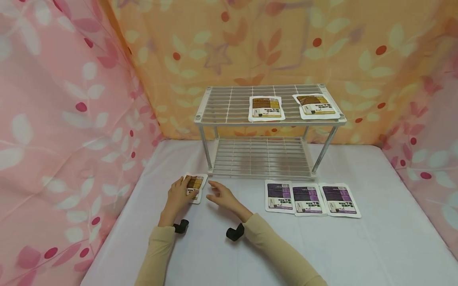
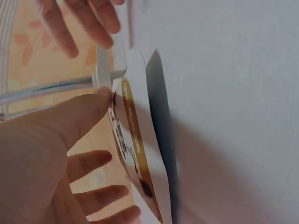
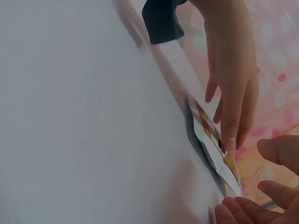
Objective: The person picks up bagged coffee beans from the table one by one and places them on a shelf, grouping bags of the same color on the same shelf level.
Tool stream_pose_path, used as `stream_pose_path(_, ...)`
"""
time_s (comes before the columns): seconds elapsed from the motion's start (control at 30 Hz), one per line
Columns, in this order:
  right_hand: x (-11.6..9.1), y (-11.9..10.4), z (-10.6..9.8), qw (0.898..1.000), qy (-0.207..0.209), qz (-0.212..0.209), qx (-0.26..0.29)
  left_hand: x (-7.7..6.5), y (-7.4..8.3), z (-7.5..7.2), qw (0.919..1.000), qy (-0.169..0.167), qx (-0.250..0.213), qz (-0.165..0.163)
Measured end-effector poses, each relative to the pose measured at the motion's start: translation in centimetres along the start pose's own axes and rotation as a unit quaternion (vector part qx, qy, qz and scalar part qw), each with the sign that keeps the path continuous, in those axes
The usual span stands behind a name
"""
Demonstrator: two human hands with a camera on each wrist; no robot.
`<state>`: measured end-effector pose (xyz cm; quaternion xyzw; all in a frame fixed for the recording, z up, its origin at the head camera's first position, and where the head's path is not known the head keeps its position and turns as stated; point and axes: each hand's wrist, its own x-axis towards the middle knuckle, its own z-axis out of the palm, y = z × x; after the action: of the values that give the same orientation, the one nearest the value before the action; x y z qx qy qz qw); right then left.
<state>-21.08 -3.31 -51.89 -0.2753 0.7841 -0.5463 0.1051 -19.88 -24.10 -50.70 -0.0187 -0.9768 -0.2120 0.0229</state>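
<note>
At the table's left side, a white-edged pouch with a brown and yellow label [image 1: 195,182] lies label up. My left hand [image 1: 178,194] is spread over its left part, hiding some of the label. Thumb and fingers [image 2: 96,161] are spread apart, the thumb tip at the pouch's edge in the left wrist view. My right hand [image 1: 224,196] hovers just right of that pouch, fingers apart and holding nothing. In the right wrist view the pouch [image 3: 210,140] lies below the left fingertips, with the right fingers close to its far end.
A two-tier wire rack [image 1: 229,104] stands at the back. Its top shelf bears one brown-labelled pouch [image 1: 266,108] and another brown-labelled pouch [image 1: 316,106] to the right. Three purple-labelled pouches [image 1: 309,199] lie in a row on the white table [image 1: 322,246]. Floral cloth hangs around.
</note>
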Motion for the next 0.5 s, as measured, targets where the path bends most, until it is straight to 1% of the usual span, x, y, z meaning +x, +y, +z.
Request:
stream_pose_path(0.13, -0.3, -1.7, -0.2, 0.998, -0.017, -0.01, 0.058, 0.2, -0.3, -0.3, 0.9994, -0.018, -0.019, -0.021)
stream_pose_path(0.2, -0.4, -2.6, -0.2, 0.996, -0.027, -0.008, 0.085, 0.2, -0.5, -0.4, 0.999, -0.024, -0.023, -0.029)
stream_pose_path(0.3, -0.2, -2.4, 0.2, 0.995, -0.029, -0.009, 0.095, -0.1, -0.7, -0.6, 0.9981, -0.027, -0.033, -0.045)
stream_pose_path(0.37, -0.1, -2.3, 0.5, 0.994, -0.033, -0.008, 0.102, -0.3, -0.8, -0.7, 0.998, -0.021, -0.034, -0.048)
stream_pose_path(0.43, 0.0, -2.1, 0.9, 0.993, -0.032, -0.01, 0.109, -0.6, -0.8, -0.8, 0.9974, -0.017, -0.045, -0.054)
stream_pose_path(0.5, 0.1, -2.0, 1.2, 0.992, -0.035, -0.009, 0.117, -0.7, -0.8, -0.7, 0.9971, -0.017, -0.05, -0.054)
